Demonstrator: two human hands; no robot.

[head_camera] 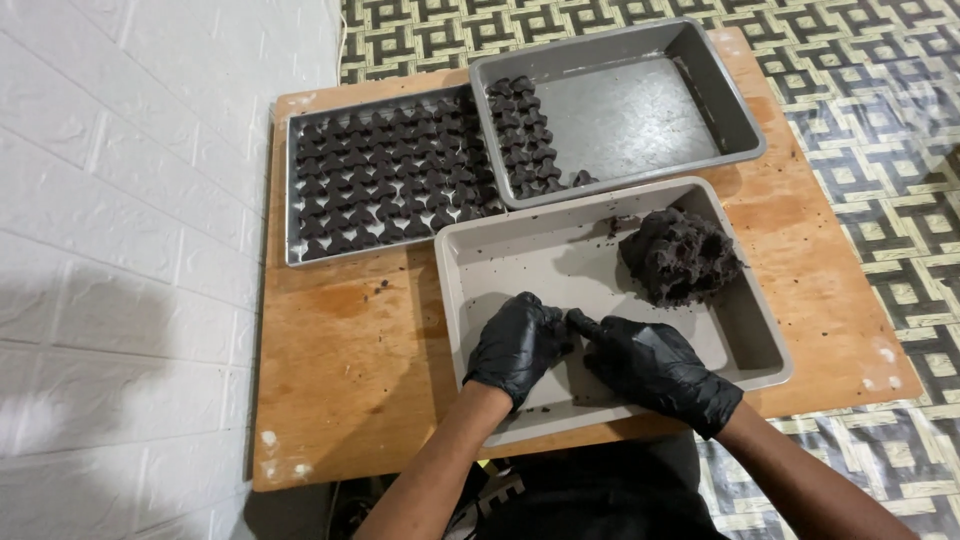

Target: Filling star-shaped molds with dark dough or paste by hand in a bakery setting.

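Left hand in black glove (518, 343) curled half shut, whether on anything cannot be told, right hand in black glove (655, 365) loosely closed with forefinger touching it, both inside nearest beige metal tray (480, 270), one dark brown dough lump (680, 256) at 1 o'clock from the hands, three trays in all, grey tray (720, 90) at 12 o'clock with two columns of dark shaped pieces (525, 135), flat tray (292, 190) at 11 o'clock full of them.

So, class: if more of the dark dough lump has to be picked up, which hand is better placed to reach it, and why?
Probably the right hand. The dough lump sits in the far right corner of the beige tray, on that hand's side. The left hand lies further left, curled beside the right.
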